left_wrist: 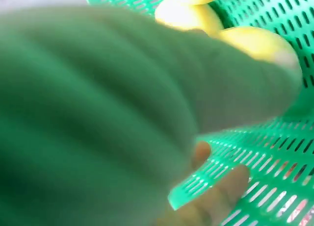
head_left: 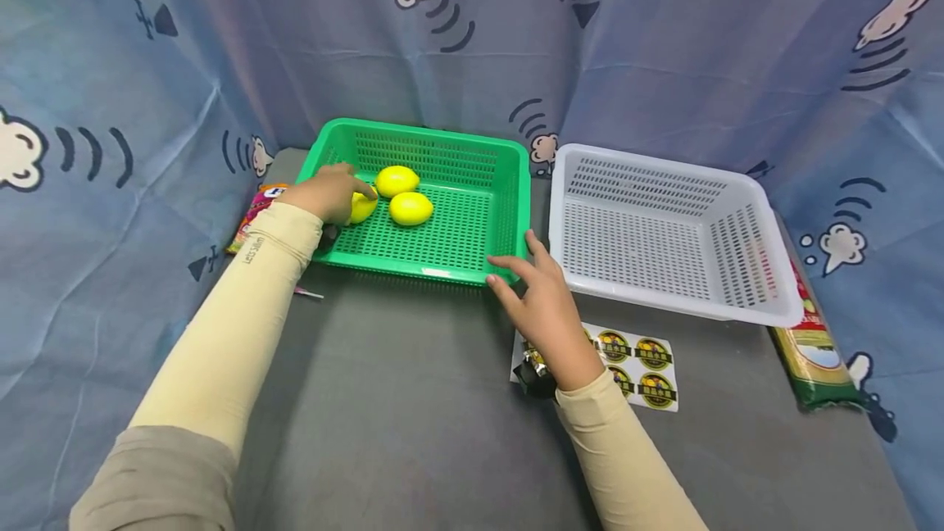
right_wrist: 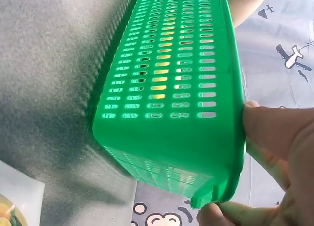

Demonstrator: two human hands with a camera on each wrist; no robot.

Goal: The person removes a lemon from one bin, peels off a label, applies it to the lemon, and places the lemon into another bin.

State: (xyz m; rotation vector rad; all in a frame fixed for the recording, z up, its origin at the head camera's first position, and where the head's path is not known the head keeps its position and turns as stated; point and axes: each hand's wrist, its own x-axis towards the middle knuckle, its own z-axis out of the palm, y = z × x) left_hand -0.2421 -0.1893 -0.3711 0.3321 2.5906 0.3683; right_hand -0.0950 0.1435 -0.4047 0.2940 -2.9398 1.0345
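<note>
In the head view my left hand [head_left: 335,191] reaches into the left part of a green plastic basket [head_left: 472,275], its thumb overlapping a lemon [head_left: 363,209]. Two more lemons [head_left: 410,209] lie on the basket floor to its right. The left wrist view is largely filled by a blurred, green-tinted part of the hand; lemons [left_wrist: 257,42] show beyond it, and basket mesh shows between it and the fingers [left_wrist: 230,187]. My right hand [head_left: 546,310] holds the basket's near right corner, thumb at the front rim [right_wrist: 244,138] and other fingers about the corner.
A white basket [head_left: 642,289] stands to the right. Below it lies a sheet of round stickers [head_left: 655,355], partly behind the right wrist. Bright packets lie at the left [head_left: 254,220] and right [head_left: 819,351] table edges. A patterned curtain [head_left: 479,39] hangs behind.
</note>
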